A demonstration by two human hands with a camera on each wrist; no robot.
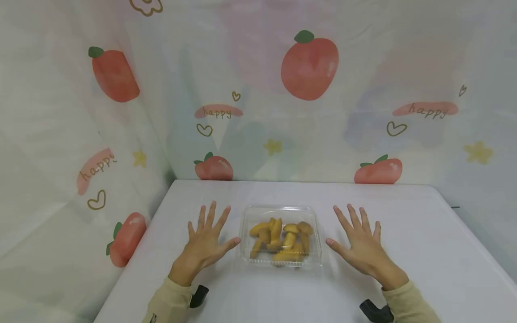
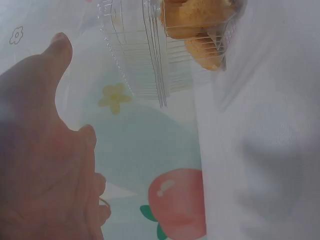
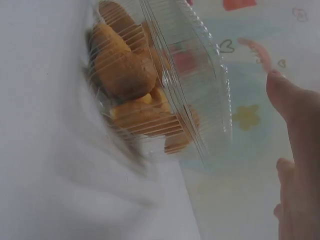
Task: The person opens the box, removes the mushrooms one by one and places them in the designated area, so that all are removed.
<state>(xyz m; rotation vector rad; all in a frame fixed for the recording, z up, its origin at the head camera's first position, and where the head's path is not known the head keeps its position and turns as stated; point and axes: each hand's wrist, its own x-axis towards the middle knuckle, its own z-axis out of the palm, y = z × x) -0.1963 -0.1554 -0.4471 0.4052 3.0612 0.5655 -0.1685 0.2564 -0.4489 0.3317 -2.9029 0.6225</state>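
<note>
Left hand (image 1: 205, 246) and right hand (image 1: 361, 244) lay flat on the white worktop (image 1: 424, 242), fingers spread, gripping nothing. Between them, just apart from both thumbs, sat a closed clear plastic clamshell box (image 1: 281, 236) of golden-brown mushroom-shaped biscuits (image 1: 281, 240). Peach-print curtain (image 1: 309, 65) behind.

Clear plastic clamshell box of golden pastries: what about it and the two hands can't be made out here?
- Clear plastic clamshell box: whether its lid is latched; head view too small, both wrist views cut by the top edge.
- Golden pastries: exact count; they overlap, ribbed lid blurs them in the right wrist view.
- Left hand: left wrist view blurred, cut off by the edge.
- Right hand: right wrist view shows only a thumb and edge.
</note>
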